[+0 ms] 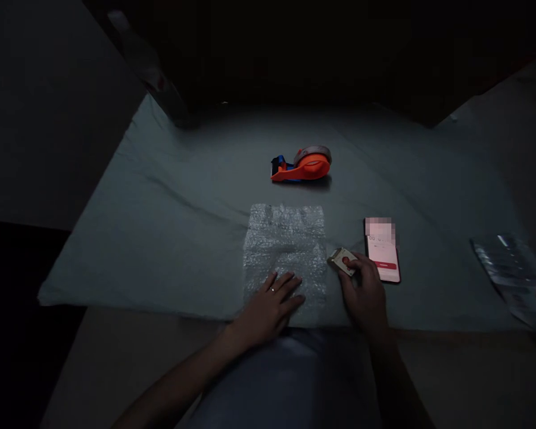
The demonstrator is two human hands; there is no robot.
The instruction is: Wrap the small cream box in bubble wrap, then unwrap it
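Note:
A sheet of clear bubble wrap (286, 238) lies flat near the front edge of the cloth-covered table. My left hand (272, 304) rests on its lower part with the fingers spread, a ring on one of them. Just right of the sheet, my right hand (364, 289) grips a small pale box (343, 262) with a reddish round mark, held between thumb and fingers. The box is tilted, and my fingers hide its right end.
Behind the bubble wrap stands an orange and blue tape dispenser (310, 167) with a roll of tape. A lit phone (384, 256) lies beside my right hand. Clear plastic packaging (513, 268) sits at the far right. A dark upright surface (286, 59) bounds the back.

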